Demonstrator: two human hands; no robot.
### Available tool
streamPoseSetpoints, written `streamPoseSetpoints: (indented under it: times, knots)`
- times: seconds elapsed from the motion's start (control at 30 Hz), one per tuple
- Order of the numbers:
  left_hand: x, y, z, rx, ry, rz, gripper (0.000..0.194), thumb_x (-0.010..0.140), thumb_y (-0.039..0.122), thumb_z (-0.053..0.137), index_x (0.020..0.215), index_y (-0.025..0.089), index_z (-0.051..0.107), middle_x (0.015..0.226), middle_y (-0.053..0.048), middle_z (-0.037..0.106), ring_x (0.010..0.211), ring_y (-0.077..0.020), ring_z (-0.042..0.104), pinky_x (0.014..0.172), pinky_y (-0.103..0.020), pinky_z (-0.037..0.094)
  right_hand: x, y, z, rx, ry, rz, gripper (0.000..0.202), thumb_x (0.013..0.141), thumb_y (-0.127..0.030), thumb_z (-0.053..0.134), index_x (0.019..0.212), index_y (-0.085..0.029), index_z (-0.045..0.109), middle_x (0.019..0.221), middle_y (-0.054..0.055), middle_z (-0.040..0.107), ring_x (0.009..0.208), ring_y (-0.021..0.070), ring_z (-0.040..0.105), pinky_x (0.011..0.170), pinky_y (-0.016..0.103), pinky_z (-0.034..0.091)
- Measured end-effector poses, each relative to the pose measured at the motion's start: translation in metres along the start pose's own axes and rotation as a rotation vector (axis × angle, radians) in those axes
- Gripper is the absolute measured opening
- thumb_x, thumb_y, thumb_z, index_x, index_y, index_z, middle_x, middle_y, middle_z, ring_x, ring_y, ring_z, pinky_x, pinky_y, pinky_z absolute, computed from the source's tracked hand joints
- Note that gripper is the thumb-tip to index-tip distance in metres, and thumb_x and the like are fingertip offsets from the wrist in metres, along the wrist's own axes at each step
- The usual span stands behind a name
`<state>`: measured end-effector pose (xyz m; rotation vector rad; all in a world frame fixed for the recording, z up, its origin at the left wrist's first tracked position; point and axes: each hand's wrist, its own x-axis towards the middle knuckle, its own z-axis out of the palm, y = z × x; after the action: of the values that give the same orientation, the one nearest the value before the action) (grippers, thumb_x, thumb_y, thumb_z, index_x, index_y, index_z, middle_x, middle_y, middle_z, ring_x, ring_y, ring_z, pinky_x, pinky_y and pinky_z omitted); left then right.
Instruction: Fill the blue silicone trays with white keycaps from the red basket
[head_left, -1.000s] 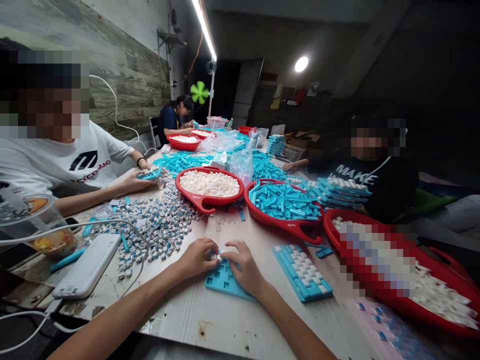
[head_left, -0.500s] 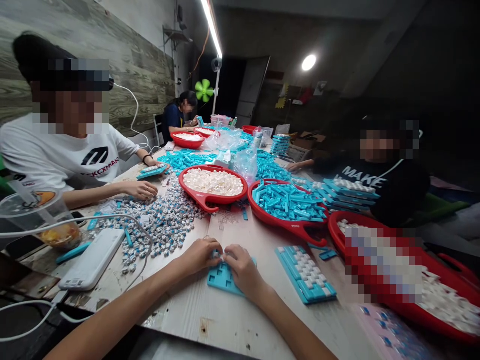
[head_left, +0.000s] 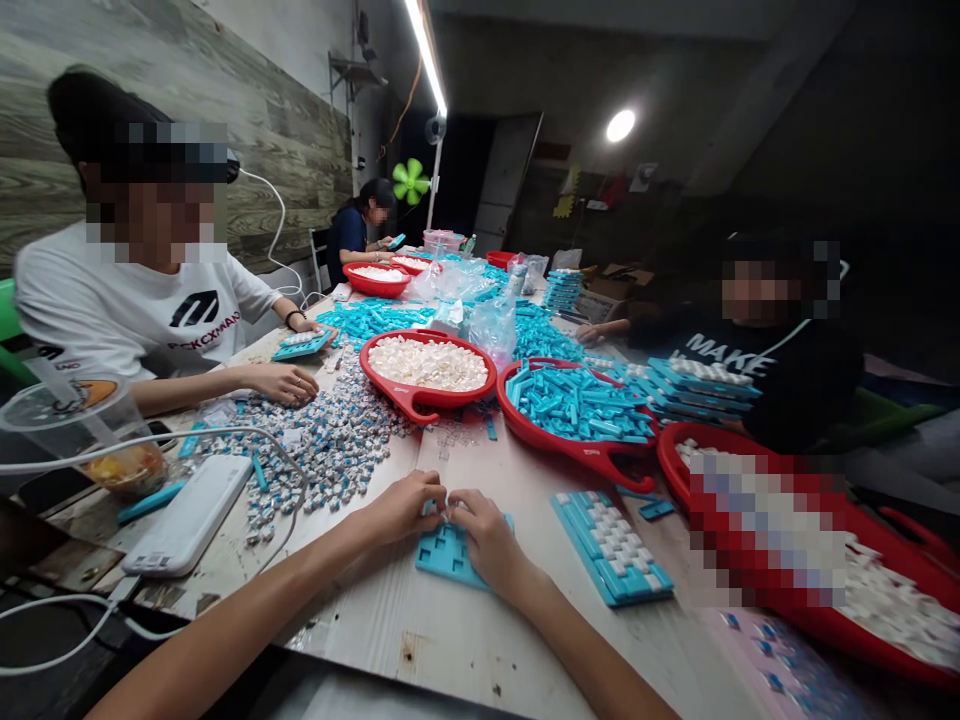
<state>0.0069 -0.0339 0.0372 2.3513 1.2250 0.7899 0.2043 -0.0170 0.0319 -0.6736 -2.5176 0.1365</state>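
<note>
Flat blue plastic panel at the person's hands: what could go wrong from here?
The flat, notched blue plastic panel might shift if the left hand or right hand presses unevenly at its far end. Small white-and-blue pieces lie loose near the left hand and could scatter if brushed.

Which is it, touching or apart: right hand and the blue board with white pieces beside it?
Apart. The head view shows a strip of bare tabletop between the right hand and the blue board with white pieces.
</note>
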Motion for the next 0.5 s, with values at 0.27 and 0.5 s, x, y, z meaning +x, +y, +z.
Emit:
streamPoseSetpoints:
  times: [0.27, 0.5]
  knots:
    - [-0.004, 0.002, 0.0, -0.049, 0.033, 0.019, 0.011, 0.088, 0.027, 0.051, 0.086, 0.019, 0.058, 0.088, -0.004, 0.054, 0.083, -0.0179, 0.053, 0.075, -0.026, 0.043, 0.002, -0.004, 0.001, -0.017, -0.002, 0.042, 0.028, 0.08, 0.003, 0.045, 0.086, -0.021, 0.06, 0.1, 0.006, 0.062, 0.091, 0.0194, 0.056, 0.076, 0.031, 0.046]
    - [-0.01, -0.002, -0.004, -0.153, 0.055, 0.019, 0.009, 0.085, 0.025, 0.056, 0.09, 0.018, 0.057, 0.097, -0.005, 0.056, 0.086, -0.0168, 0.055, 0.079, -0.026, 0.046, 0.003, 0.004, -0.012, -0.033, 0.109, 0.221, 0.015, 0.089, -0.021, 0.051, 0.1, -0.021, 0.06, 0.097, 0.007, 0.063, 0.09, 0.0212, 0.058, 0.076, 0.033, 0.045]
